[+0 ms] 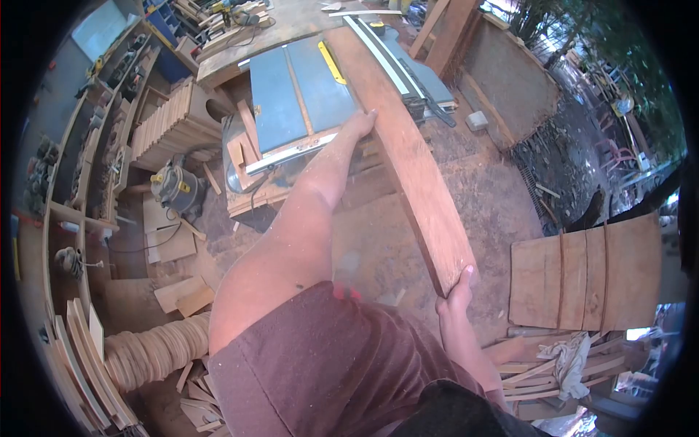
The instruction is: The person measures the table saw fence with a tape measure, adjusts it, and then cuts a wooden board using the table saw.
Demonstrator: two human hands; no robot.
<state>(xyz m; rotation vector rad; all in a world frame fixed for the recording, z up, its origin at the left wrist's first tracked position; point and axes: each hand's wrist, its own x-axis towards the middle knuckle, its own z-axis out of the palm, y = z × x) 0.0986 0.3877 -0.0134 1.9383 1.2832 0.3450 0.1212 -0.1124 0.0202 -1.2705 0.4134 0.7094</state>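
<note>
A long, thick wooden board (415,160) lies across the blue-grey table saw (271,98), its near end sticking out toward me. My left hand (362,121) is closed on the board's left edge near the front of the saw, thumb on top. At the near end, my right hand (456,293) grips the board with the thumb over the upper face and the fingers underneath, mostly hidden. The board runs beside the saw's long metal fence (386,58). Left of the board, a yellow strip (332,63) sits on the saw top.
A wooden workbench (291,25) with a drill stands behind the saw. On the left are a shop vacuum (178,188), stacked wood pieces (171,124) and shelves. Curved wooden panels (590,273) stand at the right. Offcuts (186,295) lie on the dusty floor.
</note>
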